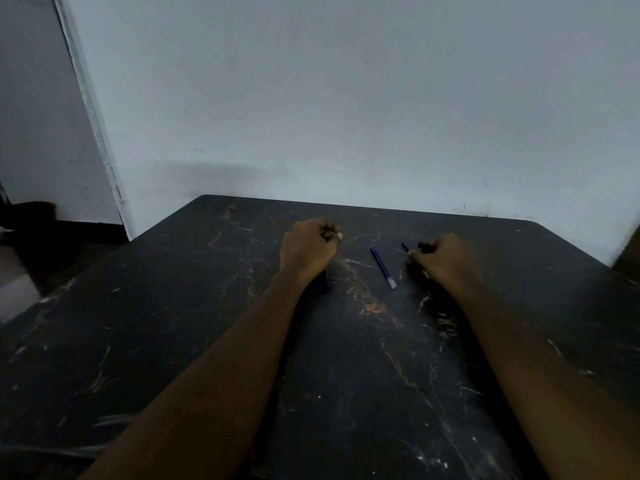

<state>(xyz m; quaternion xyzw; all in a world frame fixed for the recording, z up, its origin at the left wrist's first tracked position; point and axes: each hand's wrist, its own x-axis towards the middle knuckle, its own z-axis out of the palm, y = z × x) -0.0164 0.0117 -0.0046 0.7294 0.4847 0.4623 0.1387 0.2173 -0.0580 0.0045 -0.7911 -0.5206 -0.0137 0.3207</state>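
Our left hand (308, 244) sits curled in a fist on the black table (173, 341), left of the middle. A dark pen end (327, 283) pokes out from under its wrist on the near side; we cannot tell whether the fingers hold it. Our right hand (441, 258) rests to the right with its fingers closed round a blue pen (404, 247), whose tip sticks out far and left of the knuckles. A small black piece (423, 245) shows at the fingertips; what it is, we cannot tell. Between the hands a second blue pen (382, 267) lies loose on the table, slanting with its pale end nearest us, apart from both hands. A grey wall (346, 98) stands behind the far edge.
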